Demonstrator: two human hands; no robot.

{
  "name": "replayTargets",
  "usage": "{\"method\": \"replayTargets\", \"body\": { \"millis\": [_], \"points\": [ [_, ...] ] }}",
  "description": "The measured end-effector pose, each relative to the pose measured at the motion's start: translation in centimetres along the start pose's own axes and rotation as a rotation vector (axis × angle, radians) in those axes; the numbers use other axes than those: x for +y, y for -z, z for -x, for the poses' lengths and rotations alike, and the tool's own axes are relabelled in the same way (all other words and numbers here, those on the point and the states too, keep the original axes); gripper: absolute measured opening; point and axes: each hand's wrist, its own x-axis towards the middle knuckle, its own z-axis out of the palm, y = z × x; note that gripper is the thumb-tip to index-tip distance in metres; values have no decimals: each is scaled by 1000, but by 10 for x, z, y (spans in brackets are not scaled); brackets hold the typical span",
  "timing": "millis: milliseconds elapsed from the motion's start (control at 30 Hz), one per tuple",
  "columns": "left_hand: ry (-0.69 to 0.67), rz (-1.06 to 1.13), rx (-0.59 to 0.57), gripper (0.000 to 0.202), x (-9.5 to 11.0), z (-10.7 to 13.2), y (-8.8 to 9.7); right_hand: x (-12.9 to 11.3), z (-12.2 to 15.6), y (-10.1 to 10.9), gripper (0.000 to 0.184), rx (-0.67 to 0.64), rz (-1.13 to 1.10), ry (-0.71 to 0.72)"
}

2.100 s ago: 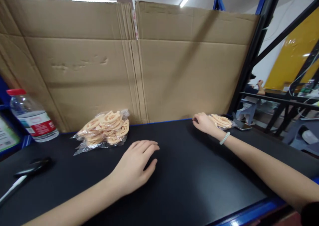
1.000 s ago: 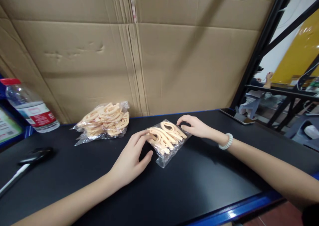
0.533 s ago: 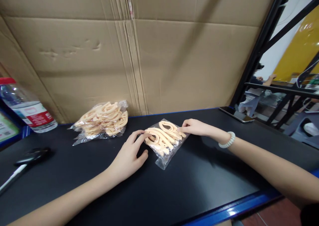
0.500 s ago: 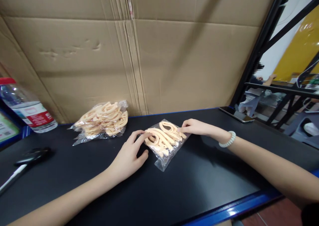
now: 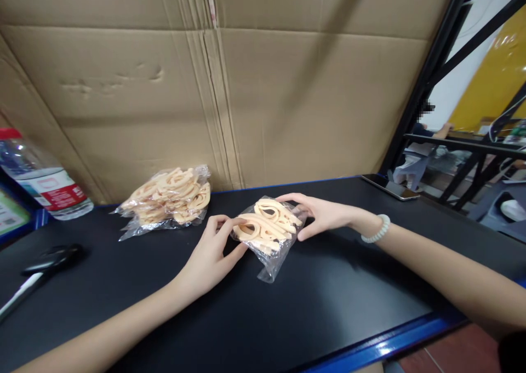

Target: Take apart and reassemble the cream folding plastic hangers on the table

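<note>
Over at ten o'clock sits a crinkled heap of bagged cream pieces (image 5: 170, 195). The left hand (image 5: 207, 253), at eight, pinches the corner of a clear bag (image 5: 269, 231) mid-dial: glossy, packed with cream looped cutouts, slack tail towards six. At three, the right hand (image 5: 326, 214) spreads around its edge; whether it grips, I can't tell.

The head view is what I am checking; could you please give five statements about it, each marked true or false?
1. The left hand touches the nearer bag. True.
2. The bracelet is on the left wrist. False: the bracelet is on the right arm.
3. The bottle has a red cap. True.
4. The larger bagged heap lies between the hands. False: the larger bagged heap lies beyond the left hand, toward the bottle.
5. Cardboard stands behind the table. True.
</note>
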Motion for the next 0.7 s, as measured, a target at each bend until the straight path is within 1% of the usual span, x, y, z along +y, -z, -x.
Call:
{"method": "replayTargets", "body": {
  "millis": [33, 67, 133, 233, 333, 400, 467, 533, 600, 667, 700],
  "points": [
    [8, 7, 10, 34, -1, 0, 0, -2, -1, -6, 91, 5, 143, 43],
    [9, 15, 17, 32, -2, 0, 0, -4, -1, -11, 89, 22, 277, 84],
    [-10, 34, 27, 30, -4, 0, 0, -9, -2, -23, 79, 83, 474, 148],
    [-35, 74, 45, 27, -6, -1, 0, -13, -4, -38, 66, 185, 669, 204],
    [-23, 120, 64, 28, -6, -2, 0, -13, -6, -47, 56, 203, 877, 230],
    [9, 163, 71, 30, -4, -3, 1, -12, -8, -50, 48, 205, 952, 231],
    [84, 229, 86, 34, -2, -4, 2, -12, -8, -51, 40, 239, 939, 235],
    [181, 347, 115, 40, 0, -5, 4, -14, -8, -50, 33, 324, 846, 240],
    [253, 498, 160, 46, 1, -6, 6, -17, -7, -48, 24, 436, 664, 208],
    [282, 629, 207, 50, 1, -7, 7, -21, -7, -46, 17, 548, 417, 135],
    [288, 668, 224, 51, 1, -7, 7, -22, -7, -46, 16, 590, 286, 95]
  ]
}}
